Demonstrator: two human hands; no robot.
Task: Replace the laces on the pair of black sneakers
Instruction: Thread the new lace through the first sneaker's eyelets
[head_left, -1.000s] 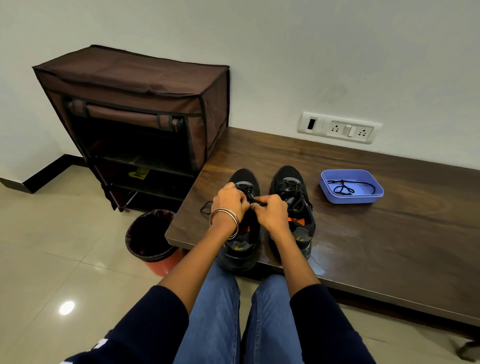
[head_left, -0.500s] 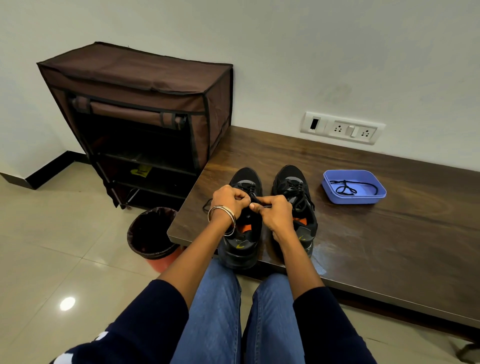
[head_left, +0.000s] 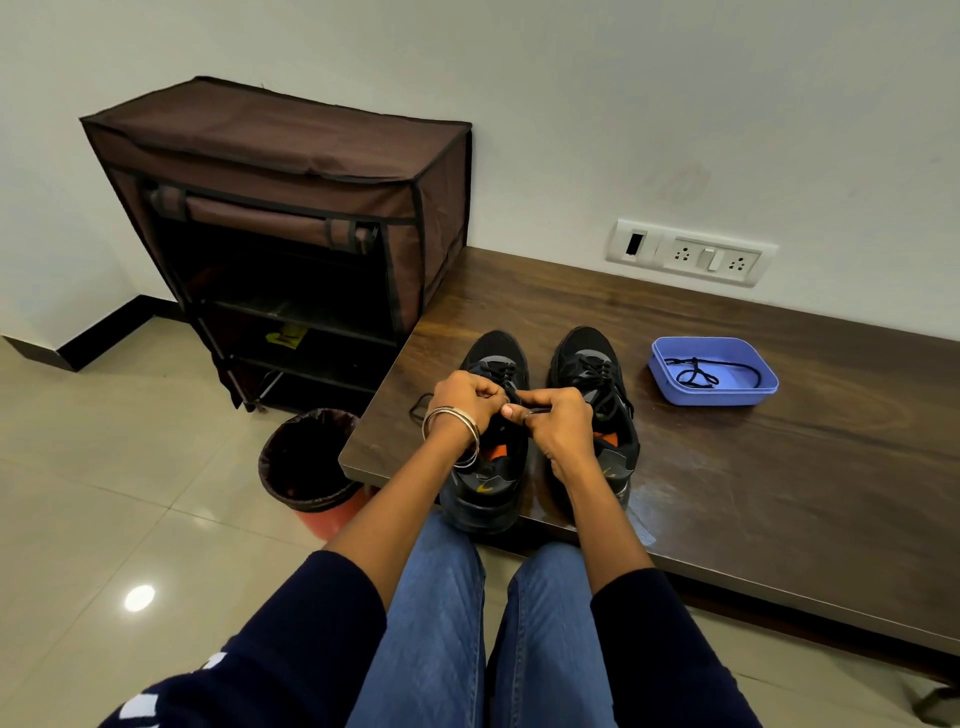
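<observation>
Two black sneakers stand side by side, toes pointing away, at the near edge of a dark wooden bench (head_left: 753, 467). Over the left sneaker (head_left: 485, 483) both hands meet. My left hand (head_left: 465, 400), with bangles on its wrist, pinches the black lace (head_left: 511, 397) at the shoe's eyelets. My right hand (head_left: 558, 421) grips the same lace from the other side. The hands hide most of that shoe's lacing. The right sneaker (head_left: 592, 364) is laced and untouched. A loop of black lace (head_left: 418, 408) lies on the bench left of the shoes.
A blue plastic tray (head_left: 727, 397) with a loose black lace (head_left: 698, 374) sits on the bench to the right. A brown fabric shoe rack (head_left: 291, 208) stands at the left, with a lined bin (head_left: 306, 457) on the floor before it. A socket panel (head_left: 691, 254) is on the wall.
Both hands stay on the left sneaker's lace, shifting only slightly as they work it. The view has moved a little; shoes and tray are where they were.
</observation>
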